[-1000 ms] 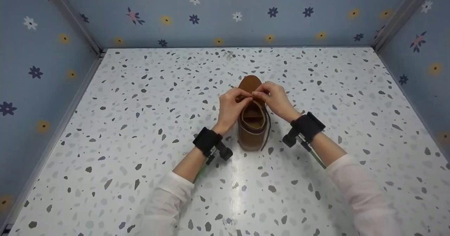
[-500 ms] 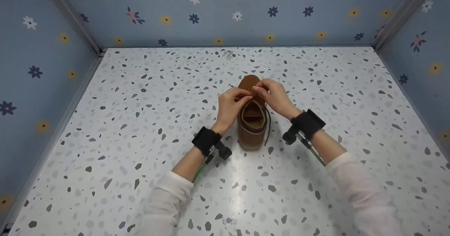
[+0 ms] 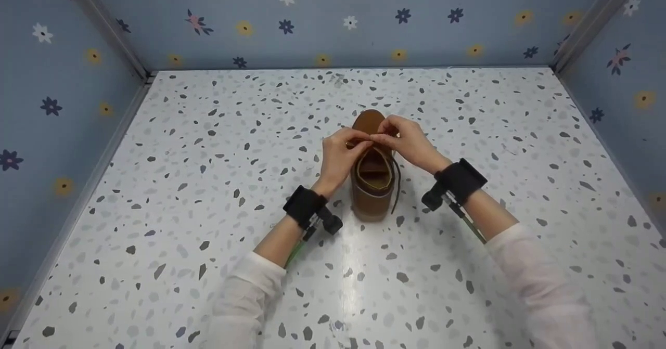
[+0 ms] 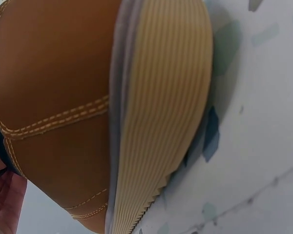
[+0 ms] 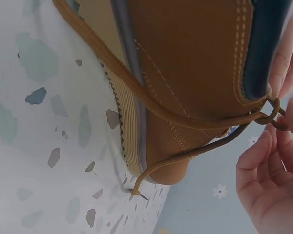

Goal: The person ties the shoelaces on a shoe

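A brown leather shoe stands upright, its toe pointing away from me. My left hand pinches the shoelace between thumb and fingertips above the shoe's opening. Opposite it, my right hand holds the lace between thumb and index finger, the fingertips of both hands nearly meeting. In the right wrist view the brown shoelace crosses into a loop or knot at the fingers, and two strands hang down the shoe's side. The left wrist view shows the stitched side and the ribbed tan sole, with some fingers at its edge.
The speckled white tabletop carries the shoe. Blue flowered panels border it at the back, left and right. Each wrist wears a black strap with a small camera and a green cable.
My right hand lifted slightly forward and away from the left, then came back towards it at the lace. The lace end beside the shoe rose a little. The left hand barely moved.
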Tool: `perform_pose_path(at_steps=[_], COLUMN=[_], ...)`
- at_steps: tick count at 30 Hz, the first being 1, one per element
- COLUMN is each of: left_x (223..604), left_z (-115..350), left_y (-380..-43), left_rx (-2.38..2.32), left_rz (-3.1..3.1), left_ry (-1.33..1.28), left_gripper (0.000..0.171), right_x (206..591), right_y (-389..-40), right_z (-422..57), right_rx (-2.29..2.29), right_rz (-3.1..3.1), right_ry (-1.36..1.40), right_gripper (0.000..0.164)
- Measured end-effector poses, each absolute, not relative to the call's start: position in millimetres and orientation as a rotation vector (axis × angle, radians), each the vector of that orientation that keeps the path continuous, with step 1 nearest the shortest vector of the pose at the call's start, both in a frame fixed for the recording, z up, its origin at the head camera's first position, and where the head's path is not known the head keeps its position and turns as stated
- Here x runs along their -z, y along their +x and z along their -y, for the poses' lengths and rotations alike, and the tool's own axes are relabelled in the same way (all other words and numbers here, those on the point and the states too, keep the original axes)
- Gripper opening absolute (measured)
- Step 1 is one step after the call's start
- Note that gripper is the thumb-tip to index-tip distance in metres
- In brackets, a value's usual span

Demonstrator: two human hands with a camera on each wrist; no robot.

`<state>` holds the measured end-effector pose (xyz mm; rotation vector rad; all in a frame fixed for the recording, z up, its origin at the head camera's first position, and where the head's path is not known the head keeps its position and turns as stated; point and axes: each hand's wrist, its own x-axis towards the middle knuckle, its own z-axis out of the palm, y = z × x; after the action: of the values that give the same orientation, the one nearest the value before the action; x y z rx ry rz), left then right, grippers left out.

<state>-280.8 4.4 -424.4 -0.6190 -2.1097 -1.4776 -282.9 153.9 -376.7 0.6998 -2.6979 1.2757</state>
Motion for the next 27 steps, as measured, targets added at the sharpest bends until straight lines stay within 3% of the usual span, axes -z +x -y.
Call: perform_pose_path(at_steps=[9, 27], left_x=[499.1, 504.2], left_z=[-7.9, -5.6], left_y=[-334.7, -337.9], left_rx=[1.358, 1.427], left_rz=[2.079, 2.056], left_ry=[-0.494, -0.508], left_gripper=[0.014, 0.012], right_x=[372.6, 365.8], right_y=[-281.9, -286.3], right_z=[-152.5, -152.1], right_rx=[-1.269, -1.243], right_rz=[2.675, 2.644], right_ry=[0.712, 0.774], right_gripper=[0.017, 0.012])
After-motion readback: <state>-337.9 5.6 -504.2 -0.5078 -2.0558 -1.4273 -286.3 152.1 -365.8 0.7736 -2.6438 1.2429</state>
